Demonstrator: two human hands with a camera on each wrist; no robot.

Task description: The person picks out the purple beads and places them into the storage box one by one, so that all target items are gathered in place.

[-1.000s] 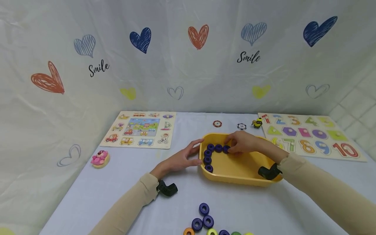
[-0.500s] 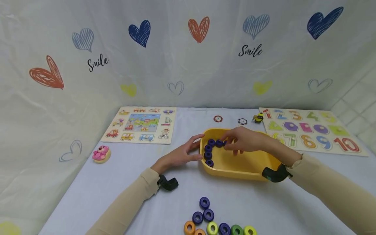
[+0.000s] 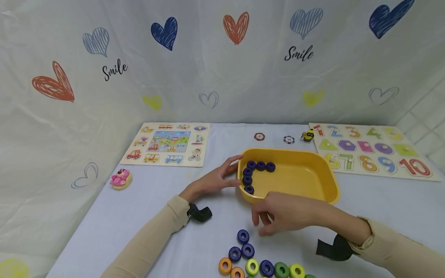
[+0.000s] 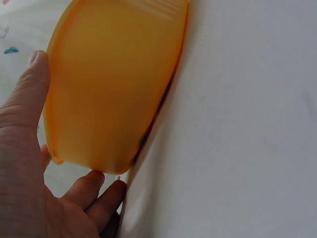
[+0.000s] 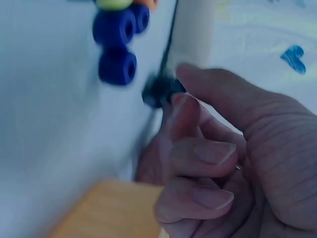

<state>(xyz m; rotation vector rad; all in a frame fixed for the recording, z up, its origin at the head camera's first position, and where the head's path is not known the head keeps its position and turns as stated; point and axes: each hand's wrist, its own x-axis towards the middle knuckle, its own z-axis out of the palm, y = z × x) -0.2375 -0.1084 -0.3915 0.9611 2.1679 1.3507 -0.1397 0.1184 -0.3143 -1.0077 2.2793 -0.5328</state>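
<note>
A yellow plastic tray (image 3: pixel 299 173) stands on the white table. Several dark blue ring-shaped beads (image 3: pixel 260 166) line its left end and the far wall. My left hand (image 3: pixel 212 180) touches the tray's left end, thumb and fingers spread apart; the left wrist view shows the thumb against the rim and fingertips near the tray's lower corner (image 4: pixel 99 166). In front of the tray's near wall my right hand (image 3: pixel 286 212) hovers with loosely bent fingers, holding nothing. Closest to it, several blue beads (image 3: pixel 247 251) lie on the table.
Orange (image 3: pixel 225 266), yellow-green (image 3: pixel 252 267) and green beads (image 3: pixel 281 269) lie along the bottom edge. Behind are a vehicle puzzle board (image 3: pixel 167 144), a number puzzle board (image 3: pixel 375 152), two poker chips (image 3: pixel 289 139) and a bee figure (image 3: pixel 308 135). A pink bear toy (image 3: pixel 120 178) sits left.
My right hand let go of a blue bead at the tray's far wall, then moved back over the near wall toward the loose beads. The left hand stays at the tray's left end.
</note>
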